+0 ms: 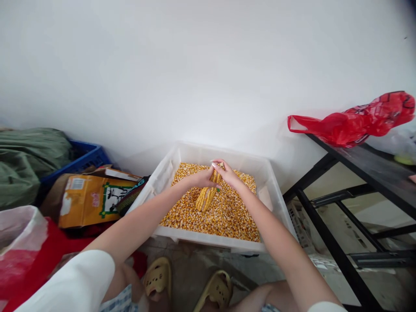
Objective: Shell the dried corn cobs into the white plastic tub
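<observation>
My left hand (204,178) is wrapped around a yellow ear of corn (216,176) above the middle of a translucent plastic bin (276,199). Against the upper part of that ear my right hand (227,172) is closed, its fingers touching near the left fingertips. Just below the left thumb, more cob (204,199) shows, with pale bare patches between its kernel rows. The hand covers the join, so I cannot tell whether this is the same ear or a second one. Loose yellow corn kernels (224,221) spread thickly across the bin.
To the left are an orange cardboard box (87,201), a blue crate (87,158) with green cloth (32,160), and a red-and-white sack (22,242). A black metal frame (320,221) stands at right, with a red plastic bag (354,121) on top. Sandals (157,277) are below the bin.
</observation>
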The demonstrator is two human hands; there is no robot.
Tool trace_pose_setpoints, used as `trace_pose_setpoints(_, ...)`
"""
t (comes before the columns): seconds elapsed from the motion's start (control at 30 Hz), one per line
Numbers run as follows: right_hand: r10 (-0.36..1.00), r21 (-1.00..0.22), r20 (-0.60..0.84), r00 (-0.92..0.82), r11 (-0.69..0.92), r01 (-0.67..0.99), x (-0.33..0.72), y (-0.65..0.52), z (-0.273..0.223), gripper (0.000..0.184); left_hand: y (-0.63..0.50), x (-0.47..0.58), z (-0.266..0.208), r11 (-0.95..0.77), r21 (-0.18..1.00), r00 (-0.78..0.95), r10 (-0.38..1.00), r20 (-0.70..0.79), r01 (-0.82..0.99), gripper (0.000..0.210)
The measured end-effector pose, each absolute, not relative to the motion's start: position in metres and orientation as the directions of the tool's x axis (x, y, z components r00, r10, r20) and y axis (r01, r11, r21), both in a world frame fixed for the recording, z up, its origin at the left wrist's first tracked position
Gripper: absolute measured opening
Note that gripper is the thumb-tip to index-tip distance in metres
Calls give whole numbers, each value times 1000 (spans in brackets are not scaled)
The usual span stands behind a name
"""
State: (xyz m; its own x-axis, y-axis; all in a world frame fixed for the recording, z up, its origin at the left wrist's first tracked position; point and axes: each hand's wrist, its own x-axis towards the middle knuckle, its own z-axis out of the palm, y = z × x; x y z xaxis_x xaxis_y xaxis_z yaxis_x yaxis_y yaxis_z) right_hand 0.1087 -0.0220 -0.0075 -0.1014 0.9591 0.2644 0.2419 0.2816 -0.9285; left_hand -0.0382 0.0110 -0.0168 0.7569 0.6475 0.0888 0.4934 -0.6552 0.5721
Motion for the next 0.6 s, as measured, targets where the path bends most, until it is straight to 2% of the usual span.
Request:
trace_pose_setpoints(0.43, 955, -934, 248, -164, 281, 220, 115, -22, -6, 34, 15, -44, -7, -719, 560, 839, 539, 75, 412, 84)
trace_pose_setpoints(0.6, 953, -925, 259, -158, 292, 242, 113, -21, -7, 35, 13, -47, -11, -704, 539, 813, 579, 58, 463, 95)
